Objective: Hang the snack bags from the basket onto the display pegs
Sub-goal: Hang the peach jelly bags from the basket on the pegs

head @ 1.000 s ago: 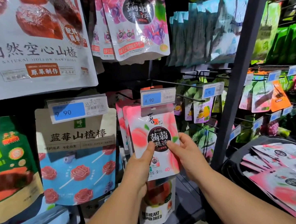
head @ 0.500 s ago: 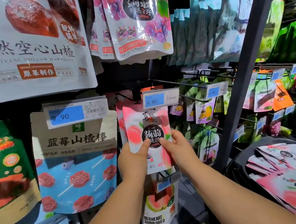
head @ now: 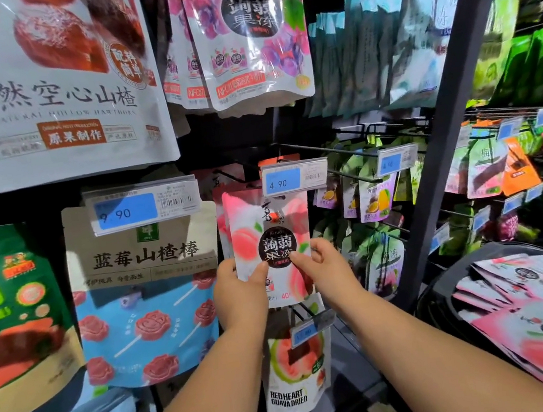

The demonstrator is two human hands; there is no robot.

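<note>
Many bags (head: 538, 326) lay unhung in basket (head: 446, 286) at R. L hand (head: 240, 293) & R hand (head: 326, 267) pinched peach bag (head: 266, 227) by its sides, thumbs in front, top just under 4.90 tag (head: 294, 178); whether hooked on peg: cannot tell.

Brightly and evenly lit from the front, colours saturated; white glare on the glossy purple pouch (head: 251, 35); near-black shadow in the gaps behind the hanging rows. Bowed toward the edges, soft and smeared on the pink bags (head: 538, 326) in the basket (head: 496, 248) at lower right
</note>
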